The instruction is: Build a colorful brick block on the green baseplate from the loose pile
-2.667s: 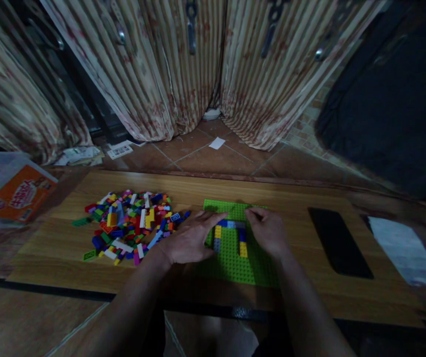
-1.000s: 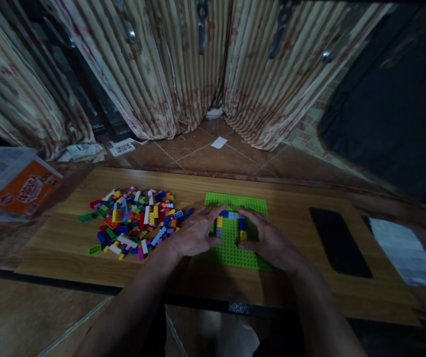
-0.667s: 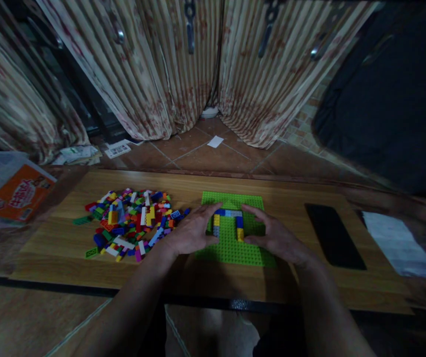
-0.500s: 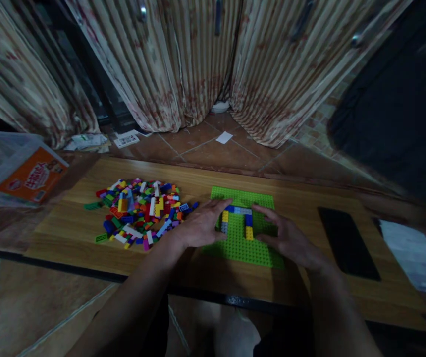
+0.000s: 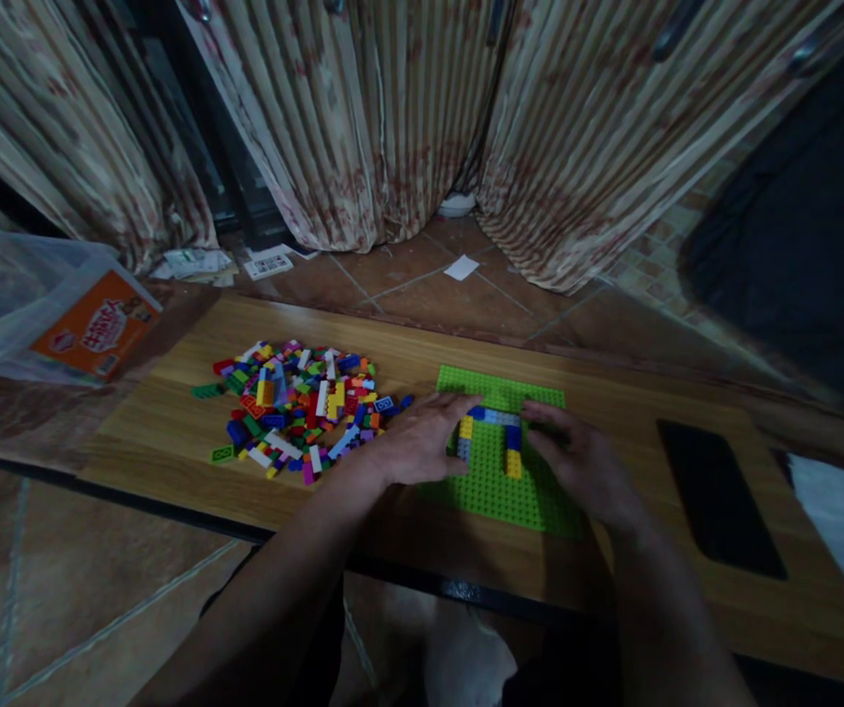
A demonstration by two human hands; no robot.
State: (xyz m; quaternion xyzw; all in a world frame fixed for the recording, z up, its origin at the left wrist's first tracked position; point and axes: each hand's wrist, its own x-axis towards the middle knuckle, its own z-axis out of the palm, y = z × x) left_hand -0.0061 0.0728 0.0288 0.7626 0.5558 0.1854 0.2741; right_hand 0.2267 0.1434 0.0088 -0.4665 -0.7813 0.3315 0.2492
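Wooden desk [image 5: 172, 432] in dim light, green baseplate [image 5: 492, 486] lying flat at its middle. My left hand [image 5: 418, 442] rests open, fingers spread on the plate's left edge, gripping nothing. My right hand [image 5: 584, 466] lies loosely open on the right side, fingertips beside the brick arch [image 5: 496, 416]. Loose bricks [image 5: 296, 407] are heaped to the left.
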